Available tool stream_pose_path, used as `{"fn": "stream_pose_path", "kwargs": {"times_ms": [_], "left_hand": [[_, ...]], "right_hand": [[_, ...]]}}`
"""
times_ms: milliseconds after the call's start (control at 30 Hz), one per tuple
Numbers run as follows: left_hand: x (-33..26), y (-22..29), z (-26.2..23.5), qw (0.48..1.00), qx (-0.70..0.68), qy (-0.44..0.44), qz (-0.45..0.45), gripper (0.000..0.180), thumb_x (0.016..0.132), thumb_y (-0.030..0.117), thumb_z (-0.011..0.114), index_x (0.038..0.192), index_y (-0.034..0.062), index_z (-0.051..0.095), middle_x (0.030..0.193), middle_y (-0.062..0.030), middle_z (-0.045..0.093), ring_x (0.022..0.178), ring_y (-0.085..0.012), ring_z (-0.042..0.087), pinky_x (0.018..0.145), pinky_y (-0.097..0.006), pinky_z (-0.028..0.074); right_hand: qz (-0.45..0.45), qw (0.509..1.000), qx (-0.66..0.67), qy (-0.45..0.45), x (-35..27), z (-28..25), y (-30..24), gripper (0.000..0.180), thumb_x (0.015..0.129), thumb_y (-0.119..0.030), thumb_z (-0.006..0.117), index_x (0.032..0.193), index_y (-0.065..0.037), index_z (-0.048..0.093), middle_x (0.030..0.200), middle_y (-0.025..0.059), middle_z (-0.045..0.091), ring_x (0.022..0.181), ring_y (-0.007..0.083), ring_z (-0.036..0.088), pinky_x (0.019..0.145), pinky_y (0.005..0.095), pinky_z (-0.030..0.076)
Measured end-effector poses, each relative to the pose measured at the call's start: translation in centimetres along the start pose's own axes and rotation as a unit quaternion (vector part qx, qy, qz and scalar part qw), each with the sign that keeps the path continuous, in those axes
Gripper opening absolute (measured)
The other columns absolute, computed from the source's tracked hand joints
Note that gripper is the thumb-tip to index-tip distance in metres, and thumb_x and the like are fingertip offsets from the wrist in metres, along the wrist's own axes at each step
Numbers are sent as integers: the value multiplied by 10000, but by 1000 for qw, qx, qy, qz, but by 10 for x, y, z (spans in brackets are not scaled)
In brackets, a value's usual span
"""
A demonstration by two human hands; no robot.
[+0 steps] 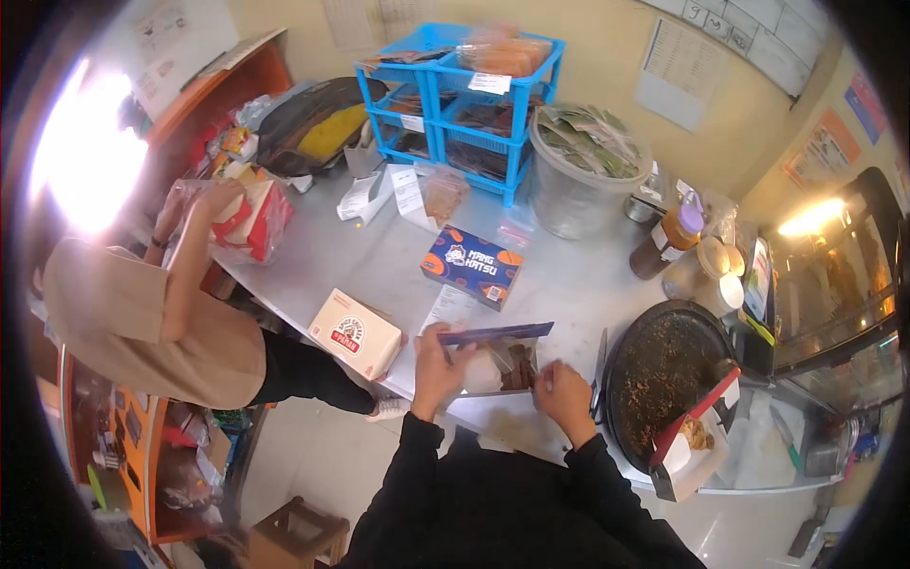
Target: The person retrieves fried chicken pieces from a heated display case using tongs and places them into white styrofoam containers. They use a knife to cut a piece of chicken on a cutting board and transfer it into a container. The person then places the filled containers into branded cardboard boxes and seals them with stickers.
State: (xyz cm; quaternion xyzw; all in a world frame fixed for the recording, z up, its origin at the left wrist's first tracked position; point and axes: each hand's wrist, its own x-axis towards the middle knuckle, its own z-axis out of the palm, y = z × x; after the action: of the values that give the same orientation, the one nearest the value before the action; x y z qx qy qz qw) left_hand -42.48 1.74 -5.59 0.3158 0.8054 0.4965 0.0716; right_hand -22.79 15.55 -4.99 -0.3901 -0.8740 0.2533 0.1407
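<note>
An open food box (488, 391) sits at the table's front edge before me, its dark blue lid (495, 333) raised. Inside lie white rice (482, 368) and brown pieces of food (518, 368), with a small clear plastic bag partly over them. My left hand (442, 372) grips the box at its left side, fingers by the lid's edge. At the right side my right hand (566, 396) is closed, fingertips curled at the box's rim. A closed blue and orange box (471, 266) lies beyond, on a paper slip. To the left is a closed cream box (355, 334).
At right, a knife (601, 356) lies beside a round dark tray (654, 379) with crumbs; an open red-lidded food box (687, 474) overlaps its edge. A co-worker (156, 322) handles a bagged red box (251, 223) at left. Blue basket racks (517, 123) and a bucket (569, 194) stand behind.
</note>
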Motion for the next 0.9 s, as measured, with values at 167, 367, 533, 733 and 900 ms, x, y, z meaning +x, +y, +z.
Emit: {"fn": "stream_pose_path", "kwargs": {"times_ms": [167, 367, 533, 733, 900], "left_hand": [[3, 20, 37, 986, 5, 162, -36, 564, 724, 192, 827, 1120, -27, 491, 1054, -149, 591, 1031, -360, 540, 885, -470, 407], [10, 30, 24, 977, 62, 193, 65, 641, 767, 70, 736, 1324, -41, 438, 1054, -177, 581, 1006, -338, 606, 872, -403, 486], [-4, 17, 6, 948, -268, 173, 14, 753, 805, 5, 656, 1487, -8, 338, 1006, -172, 630, 901, -327, 647, 878, -383, 498], [17, 8, -4, 978, 28, 128, 164, 443, 791, 26, 648, 1229, 16, 585, 1012, -163, 646, 891, -331, 662, 787, -371, 512], [15, -24, 0, 966, 54, 134, 213, 276, 772, 66, 702, 1040, 48, 637, 942, -128, 683, 831, -331, 676, 729, -388, 530]], "right_hand": [[-57, 967, 153, 194, 49, 26, -39, 722, 768, -183, 827, 1302, 44, 396, 1157, 173, 541, 1025, 310, 592, 872, 406, 496], [2, 913, 355, 201, 59, 41, -38, 796, 771, -69, 812, 1394, 9, 323, 1191, 157, 569, 1080, 228, 601, 879, 353, 511], [-21, 901, 429, 62, 56, 7, -4, 529, 908, 52, 591, 1397, -25, 405, 1158, 132, 630, 1062, 166, 626, 889, 308, 510], [-175, 963, 165, 125, 68, -5, -13, 426, 788, 94, 518, 1181, -57, 587, 1054, 139, 636, 895, 356, 663, 789, 380, 540], [-215, 963, 108, 121, 63, 7, 13, 348, 737, -21, 697, 1073, -53, 615, 995, 118, 648, 842, 337, 671, 691, 407, 550]]}}
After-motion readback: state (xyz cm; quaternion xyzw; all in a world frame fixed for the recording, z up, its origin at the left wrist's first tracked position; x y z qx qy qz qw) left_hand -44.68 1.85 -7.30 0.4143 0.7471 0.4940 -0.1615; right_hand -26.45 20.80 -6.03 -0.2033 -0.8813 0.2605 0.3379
